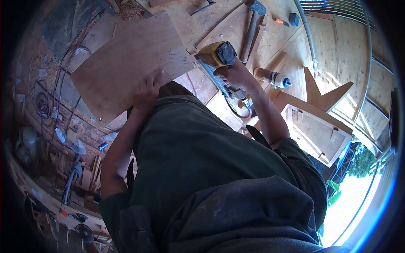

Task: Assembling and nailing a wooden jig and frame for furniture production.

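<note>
My right hand (238, 76) is closed round the handle of a yellow and black nail gun (216, 54) with a silvery magazine. The nail gun is by the right edge of a thin, brown plywood panel (126, 63). On that panel my left hand (146, 92) lies near the edge closest to me, fingers stretched over the surface. Several small, thin dark pieces, perhaps nails (180, 59), are scattered on the panel's right part. An air hose (240, 113) runs from the nail gun's lower end.
On the wooden worktop (291, 46) lie a mallet (252, 29), an orange-handled tool (279, 20), a dark blue block (294, 19) and a glue bottle (274, 79) with a blue cap. An open wooden box frame (316, 126) stands at right. Shavings, cords and offcuts litter the floor at left.
</note>
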The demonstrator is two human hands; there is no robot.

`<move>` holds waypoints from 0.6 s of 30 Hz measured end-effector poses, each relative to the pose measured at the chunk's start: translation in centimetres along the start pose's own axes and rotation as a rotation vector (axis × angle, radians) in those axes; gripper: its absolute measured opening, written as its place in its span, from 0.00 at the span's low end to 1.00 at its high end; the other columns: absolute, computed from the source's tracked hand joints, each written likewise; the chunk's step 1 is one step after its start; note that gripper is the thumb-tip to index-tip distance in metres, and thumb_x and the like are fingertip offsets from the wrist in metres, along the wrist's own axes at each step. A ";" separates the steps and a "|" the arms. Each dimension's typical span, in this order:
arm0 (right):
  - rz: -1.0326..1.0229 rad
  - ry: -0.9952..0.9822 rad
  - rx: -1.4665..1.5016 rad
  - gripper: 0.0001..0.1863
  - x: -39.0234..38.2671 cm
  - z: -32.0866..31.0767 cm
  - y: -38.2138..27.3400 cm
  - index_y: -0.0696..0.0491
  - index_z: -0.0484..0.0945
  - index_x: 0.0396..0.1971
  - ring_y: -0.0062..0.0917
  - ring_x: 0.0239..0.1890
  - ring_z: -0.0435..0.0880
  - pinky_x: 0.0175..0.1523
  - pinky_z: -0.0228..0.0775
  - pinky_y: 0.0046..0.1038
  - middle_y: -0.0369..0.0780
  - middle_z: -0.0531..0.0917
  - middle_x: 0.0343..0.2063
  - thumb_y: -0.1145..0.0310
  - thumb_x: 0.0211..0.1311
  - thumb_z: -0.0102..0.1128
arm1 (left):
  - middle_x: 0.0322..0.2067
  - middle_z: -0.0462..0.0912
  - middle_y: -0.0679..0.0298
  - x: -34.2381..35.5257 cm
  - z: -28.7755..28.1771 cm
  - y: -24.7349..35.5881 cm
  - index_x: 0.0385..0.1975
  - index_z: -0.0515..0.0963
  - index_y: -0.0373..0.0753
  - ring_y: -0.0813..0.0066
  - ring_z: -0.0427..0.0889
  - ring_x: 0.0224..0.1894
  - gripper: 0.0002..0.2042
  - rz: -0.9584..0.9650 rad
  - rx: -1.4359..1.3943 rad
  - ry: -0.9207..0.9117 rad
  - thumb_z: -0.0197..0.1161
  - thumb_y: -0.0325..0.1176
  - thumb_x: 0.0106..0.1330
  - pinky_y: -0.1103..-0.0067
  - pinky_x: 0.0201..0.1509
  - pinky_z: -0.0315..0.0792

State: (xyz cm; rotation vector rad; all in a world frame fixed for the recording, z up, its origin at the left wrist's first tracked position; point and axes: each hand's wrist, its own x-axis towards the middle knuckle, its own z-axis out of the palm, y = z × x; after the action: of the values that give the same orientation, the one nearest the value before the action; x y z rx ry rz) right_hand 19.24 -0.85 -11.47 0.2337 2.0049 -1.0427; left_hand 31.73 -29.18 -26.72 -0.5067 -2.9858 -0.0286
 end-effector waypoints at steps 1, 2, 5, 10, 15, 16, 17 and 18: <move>0.001 -0.004 -0.003 0.11 0.0 0.1 -0.1 0.58 0.75 0.38 0.16 0.21 0.72 0.25 0.64 0.22 0.32 0.74 0.20 0.75 0.56 0.65 | 0.31 0.69 0.67 -0.2 -0.1 -0.2 0.67 0.67 0.53 0.75 0.75 0.27 0.29 0.003 -0.041 -0.017 0.54 0.33 0.63 0.78 0.25 0.73; -0.023 0.002 -0.023 0.11 0.0 0.2 -0.2 0.58 0.75 0.38 0.16 0.21 0.72 0.25 0.64 0.22 0.32 0.74 0.20 0.75 0.57 0.65 | 0.31 0.69 0.67 -0.1 0.1 0.0 0.67 0.67 0.53 0.75 0.75 0.27 0.29 -0.002 -0.042 -0.018 0.54 0.33 0.63 0.78 0.25 0.73; -0.083 0.012 -0.065 0.11 0.3 0.7 -0.2 0.57 0.75 0.38 0.16 0.21 0.72 0.25 0.65 0.22 0.32 0.74 0.20 0.74 0.57 0.65 | 0.32 0.69 0.67 0.4 0.8 0.5 0.68 0.67 0.54 0.74 0.75 0.27 0.29 -0.033 0.030 0.002 0.54 0.33 0.63 0.77 0.25 0.73; -0.095 0.016 -0.134 0.11 0.5 1.2 -0.3 0.57 0.76 0.39 0.16 0.21 0.73 0.25 0.65 0.22 0.32 0.74 0.21 0.75 0.56 0.64 | 0.31 0.68 0.68 0.0 1.1 0.8 0.68 0.67 0.53 0.74 0.74 0.26 0.29 -0.035 0.047 0.030 0.54 0.33 0.63 0.78 0.25 0.72; -0.085 0.027 -0.169 0.14 0.9 1.5 -0.3 0.57 0.77 0.42 0.17 0.24 0.75 0.28 0.68 0.23 0.34 0.77 0.24 0.73 0.56 0.65 | 0.31 0.68 0.68 0.0 1.0 0.8 0.68 0.66 0.52 0.75 0.74 0.26 0.29 -0.026 0.020 0.041 0.54 0.33 0.62 0.78 0.25 0.70; -0.083 0.024 -0.169 0.14 1.1 1.5 0.0 0.57 0.77 0.42 0.17 0.24 0.75 0.28 0.68 0.23 0.34 0.77 0.24 0.73 0.56 0.65 | 0.31 0.68 0.68 0.0 0.8 0.8 0.68 0.66 0.52 0.75 0.74 0.26 0.30 -0.020 0.049 0.027 0.54 0.33 0.62 0.78 0.25 0.70; -0.113 0.020 -0.167 0.15 1.3 1.6 0.5 0.57 0.77 0.43 0.19 0.26 0.75 0.31 0.69 0.24 0.35 0.78 0.26 0.74 0.56 0.64 | 0.31 0.68 0.68 -0.1 0.7 0.8 0.68 0.66 0.52 0.75 0.74 0.26 0.30 -0.022 0.049 0.024 0.54 0.33 0.62 0.78 0.25 0.70; -0.144 0.015 -0.165 0.15 1.4 1.6 0.6 0.58 0.77 0.44 0.20 0.28 0.76 0.34 0.71 0.26 0.36 0.78 0.27 0.74 0.55 0.63 | 0.31 0.68 0.68 -0.1 0.8 0.9 0.68 0.66 0.52 0.76 0.74 0.26 0.30 -0.021 0.026 0.017 0.54 0.33 0.62 0.78 0.24 0.70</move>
State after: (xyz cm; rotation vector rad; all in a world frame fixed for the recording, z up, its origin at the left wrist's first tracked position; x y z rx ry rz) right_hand 19.65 -1.94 -13.40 0.0094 2.1333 -0.9593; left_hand 32.06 -28.38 -27.50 -0.4702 -2.9711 0.0036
